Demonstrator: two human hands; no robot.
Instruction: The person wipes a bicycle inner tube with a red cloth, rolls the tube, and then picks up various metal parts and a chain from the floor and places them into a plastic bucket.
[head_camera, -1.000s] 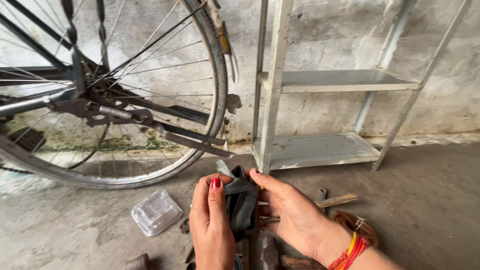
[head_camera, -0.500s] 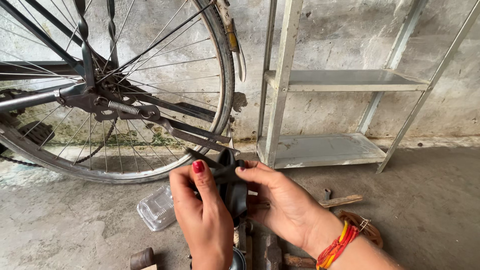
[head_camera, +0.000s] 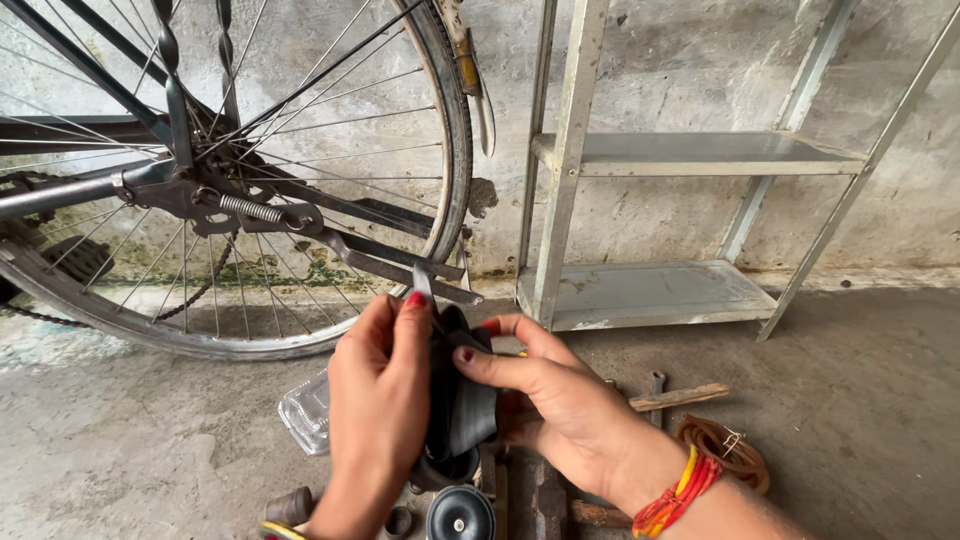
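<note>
Head view: both hands on a folded black rubber inner-tube piece (head_camera: 458, 410), held up above the concrete floor (head_camera: 150, 450), just in front of the bicycle rear wheel (head_camera: 230, 180). Left hand (head_camera: 375, 400) wraps the tube's left side, fingers curled closed round it, fingertip at the top edge. Right hand (head_camera: 560, 405) pinches the tube from the right, thumb pressed across its front face, fingers behind. A small grey flap sticks up from the tube top beside the left fingertips.

On the floor under the hands: clear plastic box (head_camera: 305, 410) to the left, round dark metal cap (head_camera: 460, 515) directly below, wooden-handled tool (head_camera: 680, 397) and a coil of brown cord (head_camera: 725, 448) to the right. Grey metal shelf rack (head_camera: 650, 295) stands against the wall, 2 shelves visible.
</note>
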